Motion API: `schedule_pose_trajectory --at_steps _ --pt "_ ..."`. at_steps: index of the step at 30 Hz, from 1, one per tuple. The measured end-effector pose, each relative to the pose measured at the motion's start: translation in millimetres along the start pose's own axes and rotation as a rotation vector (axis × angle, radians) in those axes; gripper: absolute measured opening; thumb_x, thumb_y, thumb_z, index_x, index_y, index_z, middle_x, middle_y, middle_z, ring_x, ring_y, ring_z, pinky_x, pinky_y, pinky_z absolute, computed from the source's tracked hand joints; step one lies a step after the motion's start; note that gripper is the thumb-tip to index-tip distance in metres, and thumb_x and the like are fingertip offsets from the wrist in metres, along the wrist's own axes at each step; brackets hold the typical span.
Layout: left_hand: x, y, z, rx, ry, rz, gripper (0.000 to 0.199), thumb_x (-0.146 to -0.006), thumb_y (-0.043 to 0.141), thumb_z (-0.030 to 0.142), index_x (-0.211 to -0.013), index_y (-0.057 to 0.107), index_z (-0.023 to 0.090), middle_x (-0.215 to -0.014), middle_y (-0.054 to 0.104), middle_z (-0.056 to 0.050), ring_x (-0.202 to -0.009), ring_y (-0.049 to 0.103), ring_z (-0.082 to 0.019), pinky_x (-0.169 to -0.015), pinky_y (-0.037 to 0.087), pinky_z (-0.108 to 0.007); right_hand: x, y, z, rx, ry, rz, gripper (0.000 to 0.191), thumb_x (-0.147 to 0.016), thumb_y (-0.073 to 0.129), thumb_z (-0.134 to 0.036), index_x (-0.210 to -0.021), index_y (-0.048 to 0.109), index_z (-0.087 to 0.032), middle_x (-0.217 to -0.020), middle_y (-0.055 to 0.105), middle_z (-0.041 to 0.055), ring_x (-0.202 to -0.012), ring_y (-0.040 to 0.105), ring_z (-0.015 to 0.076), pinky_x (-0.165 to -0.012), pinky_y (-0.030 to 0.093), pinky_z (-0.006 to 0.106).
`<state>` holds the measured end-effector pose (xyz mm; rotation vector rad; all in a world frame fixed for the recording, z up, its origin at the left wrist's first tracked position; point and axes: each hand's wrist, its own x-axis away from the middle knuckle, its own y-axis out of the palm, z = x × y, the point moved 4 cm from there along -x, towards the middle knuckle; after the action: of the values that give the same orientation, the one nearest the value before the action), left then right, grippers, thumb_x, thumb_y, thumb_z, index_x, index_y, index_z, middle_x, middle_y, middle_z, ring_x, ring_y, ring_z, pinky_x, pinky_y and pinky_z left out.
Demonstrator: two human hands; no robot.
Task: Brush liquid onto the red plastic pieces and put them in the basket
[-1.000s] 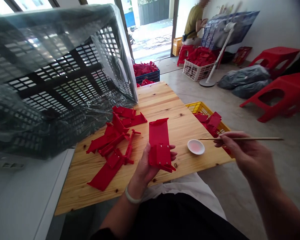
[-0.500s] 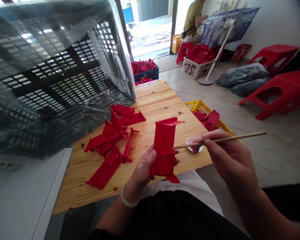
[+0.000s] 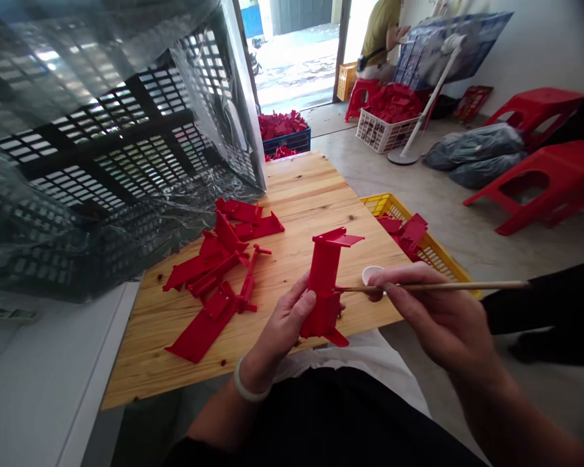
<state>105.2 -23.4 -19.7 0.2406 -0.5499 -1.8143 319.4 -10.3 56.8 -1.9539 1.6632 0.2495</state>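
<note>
My left hand (image 3: 292, 314) is closed around a red plastic part (image 3: 325, 279), holding it upright over the near edge of the wooden table (image 3: 302, 188). Between the fingers of my right hand (image 3: 438, 311) is a thin wooden-handled paintbrush (image 3: 472, 285), held level. Its tip points left and meets the right edge of the red part about halfway up. A small white dish (image 3: 370, 274) sits on the table, partly hidden behind my right hand. Left of my hands lies a loose pile of similar red parts (image 3: 219, 259).
A black crate lined with clear plastic (image 3: 126, 139) stands tilted at left. Past the table's right edge is a yellow basket (image 3: 448, 259) of red parts. Red stools (image 3: 545, 188), a white fan (image 3: 428, 117) and a seated person (image 3: 382, 35) are beyond. Dark-clothed legs (image 3: 549, 311) show at right.
The red part has turned so its front looks narrower, and it has shifted slightly right. The brush has swung nearly level. Dark-clothed legs show more at the right.
</note>
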Motion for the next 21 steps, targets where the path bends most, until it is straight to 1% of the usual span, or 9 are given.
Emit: schedule_pose_trajectory --at_steps 3,5,9,11,16,21 --pt "0 0.3 1 -0.001 0.0 0.005 0.063 -0.101 0.072 0.057 -0.149 0.064 0.017 -0.119 0.082 -0.016 -0.101 0.082 -0.029 -0.085 0.067 -0.037 1 2 3 0.024 0.002 -0.043 0.016 -0.108 0.063 -0.019 -0.118 0.073 -0.028 -0.106 0.076 0.0021 -0.093 0.075 0.017 -0.083 0.06 0.027" --pt "1 -0.2 0 -0.005 -0.004 0.016 0.064 -0.101 0.072 0.057 -0.15 0.063 0.017 -0.119 0.082 -0.016 -0.101 0.082 -0.029 -0.087 0.067 -0.037 1 4 5 0.024 0.007 -0.053 0.015 -0.108 0.064 -0.02 -0.118 0.072 -0.028 -0.107 0.077 0.002 -0.091 0.076 0.0168 -0.082 0.06 0.027" --pt "1 -0.4 -1 -0.002 -0.007 0.009 0.066 -0.101 0.071 0.057 -0.153 0.061 0.018 -0.124 0.081 -0.017 -0.102 0.082 -0.03 -0.087 0.067 -0.039 0 2 5 0.055 0.019 -0.002 0.013 -0.108 0.066 -0.021 -0.117 0.073 -0.028 -0.102 0.079 0.001 -0.091 0.077 0.0171 -0.082 0.061 0.026" --pt "1 -0.4 -1 0.014 -0.004 0.008 0.062 -0.102 0.071 0.056 -0.151 0.063 0.018 -0.126 0.08 -0.017 -0.102 0.082 -0.03 -0.086 0.068 -0.039 0 1 5 0.041 0.028 0.019 0.012 -0.108 0.066 -0.022 -0.115 0.073 -0.028 -0.102 0.08 0.0008 -0.092 0.078 0.0169 -0.082 0.061 0.025" --pt "0 0.1 -2 0.026 -0.003 0.0 0.06 -0.1 0.072 0.058 -0.142 0.067 0.016 -0.128 0.079 -0.019 -0.102 0.082 -0.031 -0.086 0.068 -0.039 -3 3 7 -0.049 0.042 -0.005 0.012 -0.109 0.065 -0.023 -0.115 0.073 -0.028 -0.099 0.079 0.0 -0.087 0.077 0.0142 -0.081 0.062 0.022" --pt "-1 1.2 -1 0.064 -0.015 -0.003 0.053 -0.102 0.07 0.055 -0.136 0.068 0.015 -0.129 0.079 -0.02 -0.1 0.082 -0.031 -0.085 0.067 -0.04 -5 2 13 -0.114 0.081 0.062 0.01 -0.108 0.067 -0.024 -0.112 0.075 -0.027 -0.097 0.077 0.0012 -0.085 0.076 0.0152 -0.078 0.063 0.024"
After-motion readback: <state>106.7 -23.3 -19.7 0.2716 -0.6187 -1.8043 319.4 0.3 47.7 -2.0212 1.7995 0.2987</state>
